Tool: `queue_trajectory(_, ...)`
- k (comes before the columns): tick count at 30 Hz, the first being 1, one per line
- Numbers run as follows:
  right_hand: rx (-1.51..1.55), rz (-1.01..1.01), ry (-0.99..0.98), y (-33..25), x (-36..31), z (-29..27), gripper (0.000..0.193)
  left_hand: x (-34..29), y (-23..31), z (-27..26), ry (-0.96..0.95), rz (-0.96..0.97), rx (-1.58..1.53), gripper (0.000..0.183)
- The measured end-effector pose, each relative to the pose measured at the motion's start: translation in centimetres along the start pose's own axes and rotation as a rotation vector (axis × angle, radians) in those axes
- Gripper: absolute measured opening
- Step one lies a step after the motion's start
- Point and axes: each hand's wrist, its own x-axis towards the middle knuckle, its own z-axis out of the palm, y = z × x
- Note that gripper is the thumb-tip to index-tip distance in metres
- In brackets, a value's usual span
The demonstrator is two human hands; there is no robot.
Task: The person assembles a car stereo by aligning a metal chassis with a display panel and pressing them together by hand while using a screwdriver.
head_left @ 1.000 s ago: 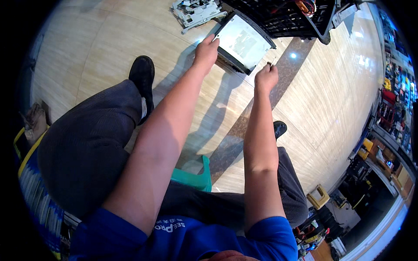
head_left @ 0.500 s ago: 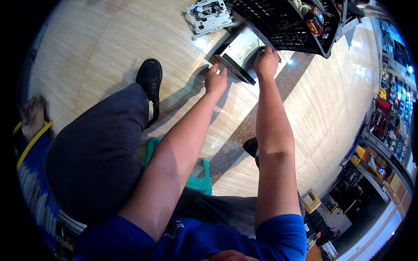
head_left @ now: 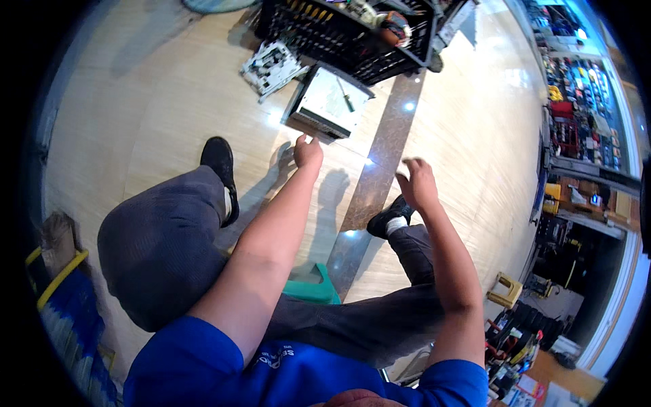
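Observation:
A box-shaped electronic unit (head_left: 317,108) with a pale metal top and dark sides rests on the floor ahead of me. On its top lies a screwdriver (head_left: 348,102) with a dark handle. Close to the unit's near edge is my left hand (head_left: 308,154), fingers loosely bent and slightly apart, holding nothing I can see. My right hand (head_left: 420,186) hangs in the air to the right, well away from the unit, its thumb and fingers apart and empty. A silvery metal mechanism plate (head_left: 270,68) with cut-outs lies just left of the unit.
A black plastic crate (head_left: 322,37) stands behind the unit, with an orange meter (head_left: 395,28) and other items in it. Below me shows a green stool (head_left: 315,290). Shelves with many small goods (head_left: 586,108) line the right side; a yellow stool-like object (head_left: 505,290) stands lower right.
My right hand has left the unit and pulled back toward me on the right. The screwdriver now lies on the unit's top. My left hand stays by the unit's near side.

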Motion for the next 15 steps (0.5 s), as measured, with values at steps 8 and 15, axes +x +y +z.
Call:
queue_trajectory(8,0.173,0.156,0.036,-1.9,-12.7,-10.2,0.039,2.3,3.4,-3.8,-0.022,0.207,-0.205,0.043)
queue_trajectory(15,0.296,0.134,0.162,-3.2,-12.2,-12.0,0.042,-4.9,12.5,-6.3,-0.126,0.496,-0.407,0.044)
